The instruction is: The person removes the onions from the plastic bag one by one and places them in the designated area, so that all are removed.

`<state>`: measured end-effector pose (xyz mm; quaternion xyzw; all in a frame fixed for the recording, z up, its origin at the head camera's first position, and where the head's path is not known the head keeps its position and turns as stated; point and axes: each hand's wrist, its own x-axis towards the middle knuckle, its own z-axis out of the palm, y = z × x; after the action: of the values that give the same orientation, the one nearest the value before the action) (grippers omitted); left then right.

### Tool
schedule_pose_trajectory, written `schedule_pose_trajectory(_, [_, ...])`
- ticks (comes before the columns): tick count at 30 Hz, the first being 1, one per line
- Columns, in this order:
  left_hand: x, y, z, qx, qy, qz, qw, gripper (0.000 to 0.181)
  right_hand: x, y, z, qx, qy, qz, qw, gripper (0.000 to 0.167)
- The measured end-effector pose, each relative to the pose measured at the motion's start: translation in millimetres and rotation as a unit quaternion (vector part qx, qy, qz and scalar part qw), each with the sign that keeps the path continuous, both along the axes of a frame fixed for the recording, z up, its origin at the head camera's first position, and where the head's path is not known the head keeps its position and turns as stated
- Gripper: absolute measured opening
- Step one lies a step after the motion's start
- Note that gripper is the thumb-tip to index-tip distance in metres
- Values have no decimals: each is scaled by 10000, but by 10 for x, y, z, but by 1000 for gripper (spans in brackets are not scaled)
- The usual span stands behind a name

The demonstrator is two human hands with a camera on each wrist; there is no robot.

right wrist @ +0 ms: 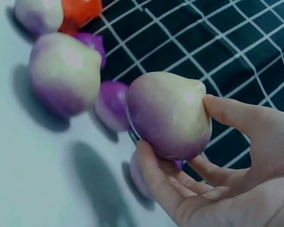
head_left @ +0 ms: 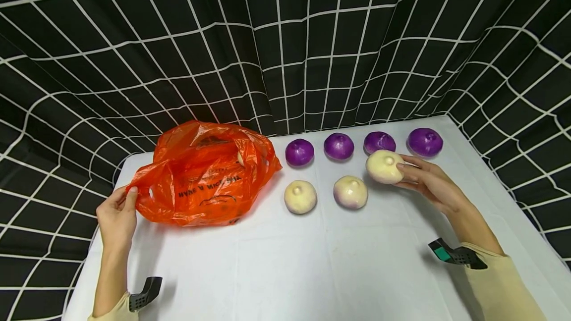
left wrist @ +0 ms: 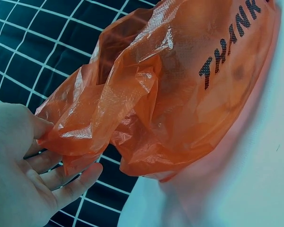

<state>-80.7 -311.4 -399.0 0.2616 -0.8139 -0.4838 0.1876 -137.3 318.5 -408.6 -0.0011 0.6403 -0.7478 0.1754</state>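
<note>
An orange-red plastic bag [head_left: 209, 182] with black lettering lies at the left, its mouth partly spread. My left hand [head_left: 118, 217] pinches the bag's near-left edge between thumb and fingers. In my right hand [head_left: 430, 185] is a cream turnip [head_left: 384, 166], gripped by thumb and fingertips and lifted off the cloth, as its shadow shows. The right wrist view reveals a purple lower side on this held turnip [right wrist: 168, 116]. Two more cream turnips, one nearer the bag [head_left: 301, 197] and one in the middle [head_left: 351, 192], sit on the white cloth. Something pale shows at the bag's mouth.
Behind the turnips stands a row of several purple, round vegetables, from the one beside the bag [head_left: 300, 153] to the rightmost one [head_left: 425, 142]. A white cloth [head_left: 285, 266] covers the table. Black curtain with a white grid [head_left: 290, 48] surrounds the back and sides.
</note>
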Motion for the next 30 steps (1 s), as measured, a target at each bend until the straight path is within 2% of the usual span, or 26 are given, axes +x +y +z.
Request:
schedule_pose_trajectory(5, [-4, 1, -1, -64, 42, -4, 10000, 39, 73, 164, -90, 353, -235, -4, 9991, 72])
schedule_pose_trajectory(10, [0, -10, -6, -116, 20, 1, 9999, 39, 144, 260, -181, 560, -336, 106, 9978, 62])
schedule_pose_trajectory(14, [1, -6, -9, -63, -19, 26, 10000, 40, 175, 281, -227, 895, -405, 251, 9948, 64])
schedule_pose_trajectory(18, [0, -1, -6, -39, 33, -11, 10000, 40, 198, 278, -251, 1398, -498, 354, 9883, 70])
schedule_pose_trajectory(25, [-1, 3, 7, -129, 211, -6, 9997, 36, 209, 278, -211, 2366, -211, 350, 9708, 70])
schedule_pose_trajectory(30, [-12, 10, 14, -160, 178, 2, 9997, 36, 222, 311, -185, 2579, -151, 386, 9653, 69])
